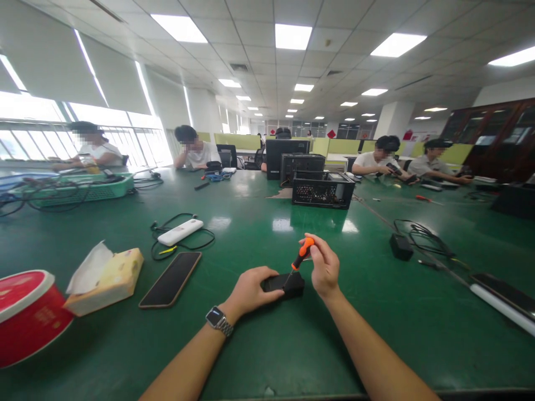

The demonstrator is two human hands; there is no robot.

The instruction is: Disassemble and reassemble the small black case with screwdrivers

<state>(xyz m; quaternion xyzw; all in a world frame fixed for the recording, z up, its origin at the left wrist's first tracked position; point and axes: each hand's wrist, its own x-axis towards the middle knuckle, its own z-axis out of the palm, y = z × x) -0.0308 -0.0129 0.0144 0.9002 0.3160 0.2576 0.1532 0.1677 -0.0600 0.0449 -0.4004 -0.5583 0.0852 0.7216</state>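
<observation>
Fingers (322, 245) round screwdriver (302, 254), tub (29, 328) lettering (47, 318) unclear

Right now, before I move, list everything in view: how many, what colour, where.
Block: one, black, front centre
Screwdriver: one, orange and black, tip at the block
Phone: one, black, left of the block
Tissue pack: one, yellowish, by the phone
Tub: one, red and white, left edge
Slim device: one, white, beyond the phone
Basket: one, green, far left
Computer cases: about three, black, far centre
Adapter: one, black, right of centre
Table: one, green, beneath these things
Co-workers: at least four, light tops, around the table
Ceiling lights: many, white, overhead
Blinds: several, pale, windows at left
Watch: one, silver, left wrist
Left hand: one, bare, gripping the block
Right hand: one, bare, holding the screwdriver
</observation>
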